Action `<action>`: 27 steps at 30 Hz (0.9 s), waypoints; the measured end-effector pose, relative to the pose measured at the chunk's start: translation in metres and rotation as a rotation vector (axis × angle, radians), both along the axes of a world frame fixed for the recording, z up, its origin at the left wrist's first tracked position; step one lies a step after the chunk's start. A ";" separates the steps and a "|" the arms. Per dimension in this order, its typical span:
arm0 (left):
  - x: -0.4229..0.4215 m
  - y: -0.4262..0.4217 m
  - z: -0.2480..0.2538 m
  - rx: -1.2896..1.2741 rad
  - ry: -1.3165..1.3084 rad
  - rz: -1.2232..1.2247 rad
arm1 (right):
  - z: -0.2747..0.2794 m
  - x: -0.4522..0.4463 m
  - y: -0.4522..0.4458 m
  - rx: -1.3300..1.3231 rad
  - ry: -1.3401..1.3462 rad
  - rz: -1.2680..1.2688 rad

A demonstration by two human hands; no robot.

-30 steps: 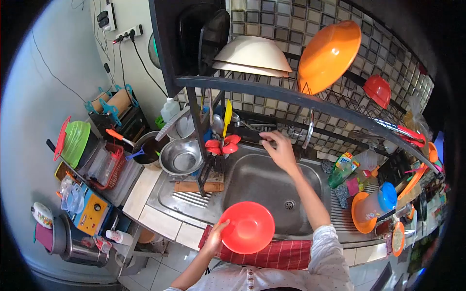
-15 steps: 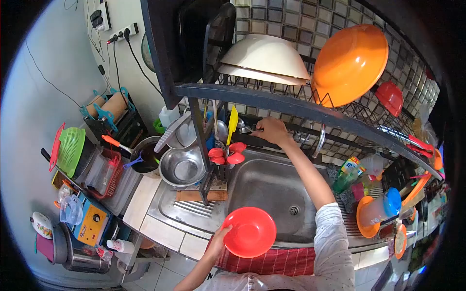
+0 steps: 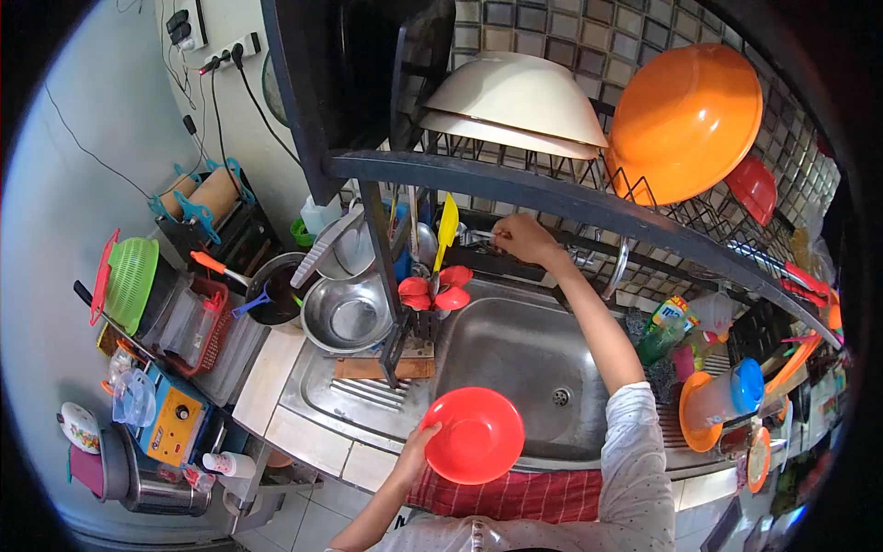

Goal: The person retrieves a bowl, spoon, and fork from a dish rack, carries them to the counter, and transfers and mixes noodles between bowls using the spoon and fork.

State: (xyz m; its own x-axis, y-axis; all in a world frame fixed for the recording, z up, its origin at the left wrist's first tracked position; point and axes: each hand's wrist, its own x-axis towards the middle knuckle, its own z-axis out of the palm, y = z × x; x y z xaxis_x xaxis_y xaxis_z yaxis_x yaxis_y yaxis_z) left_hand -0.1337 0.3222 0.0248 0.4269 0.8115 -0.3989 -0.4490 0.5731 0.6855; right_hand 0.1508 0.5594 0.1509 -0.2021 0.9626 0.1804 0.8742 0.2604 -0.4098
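My left hand [image 3: 420, 448] grips the rim of a red bowl [image 3: 474, 436], which is held level over the front edge of the sink [image 3: 515, 368]. Behind the sink, beneath the rack's dark bar, my right hand [image 3: 526, 241] has its fingers closed at the handle end of some metal utensils [image 3: 474, 236]; exactly what it pinches is too small to make out. Just left of those utensils a yellow spatula [image 3: 447, 225] and red-headed utensils [image 3: 452, 287] stand in a holder.
A dish rack [image 3: 552, 189] crosses above the sink, bearing cream bowls [image 3: 520, 97] and an orange bowl [image 3: 685, 124]. The faucet [image 3: 619, 267] is right of my right arm. Steel bowls [image 3: 346, 313] stand left; a blue-lidded container [image 3: 727, 396] stands right.
The view has shifted closer to the rack. My right hand stays behind the sink, its fingers now closer together at the utensils. My left hand still holds the red bowl.
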 end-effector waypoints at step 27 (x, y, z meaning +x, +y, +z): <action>-0.008 -0.001 0.002 0.031 -0.002 -0.009 | 0.015 0.007 -0.043 0.060 0.325 -0.174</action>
State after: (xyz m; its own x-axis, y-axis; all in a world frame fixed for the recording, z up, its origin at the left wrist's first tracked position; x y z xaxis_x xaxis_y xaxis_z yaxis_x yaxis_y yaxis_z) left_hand -0.1421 0.3208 0.0268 0.4352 0.8197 -0.3725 -0.4448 0.5554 0.7026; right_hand 0.1576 0.5160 0.1657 0.0405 0.9634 0.2651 0.7339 0.1514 -0.6622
